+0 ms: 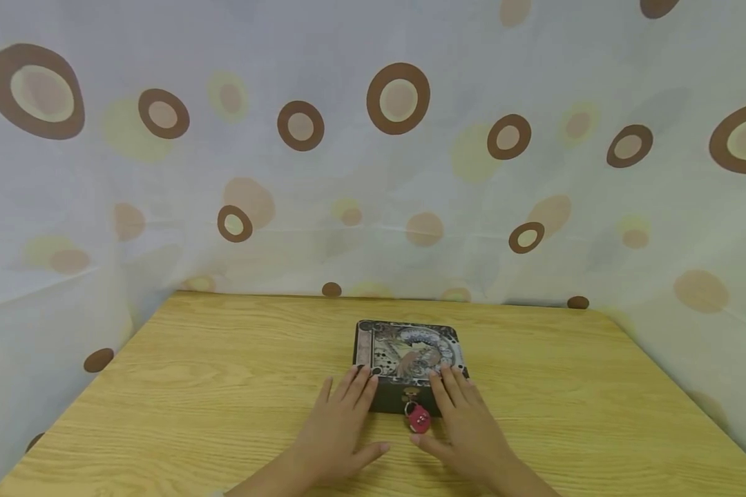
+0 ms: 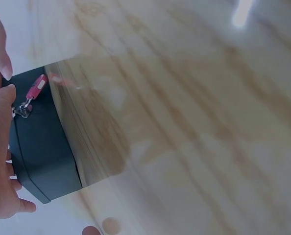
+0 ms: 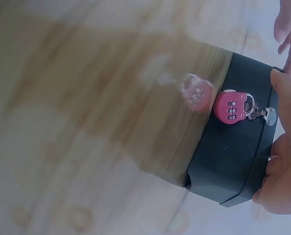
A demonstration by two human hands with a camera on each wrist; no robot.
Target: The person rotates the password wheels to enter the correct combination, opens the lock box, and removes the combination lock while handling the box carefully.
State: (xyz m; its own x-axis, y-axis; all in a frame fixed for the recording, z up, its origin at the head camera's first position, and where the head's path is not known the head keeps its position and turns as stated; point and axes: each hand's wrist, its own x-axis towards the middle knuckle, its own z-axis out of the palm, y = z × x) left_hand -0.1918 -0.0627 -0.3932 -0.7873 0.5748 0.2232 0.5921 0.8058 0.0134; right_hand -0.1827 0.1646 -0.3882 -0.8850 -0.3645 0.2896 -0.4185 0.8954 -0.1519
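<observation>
A dark tin box [image 1: 382, 399] with a printed picture lid [image 1: 404, 348] sits on the table in the head view. From its front clasp [image 1: 412, 392] hangs a small pink combination padlock [image 1: 419, 418], whose number wheels show in the right wrist view. My left hand [image 1: 336, 431] rests its extended fingertips on the lid's front left corner. On the front right corner lie the straight fingers of my right hand [image 1: 475, 431]. Both thumbs point inward, apart from each other, in front of the box. The lid is down, so the inside of the box is hidden.
The light wood-grain table [image 1: 224, 373] is glossy and mirrors the box and padlock in the wrist views. Behind it and along both sides hangs a pale sheet [image 1: 360, 179] with brown rings and spots.
</observation>
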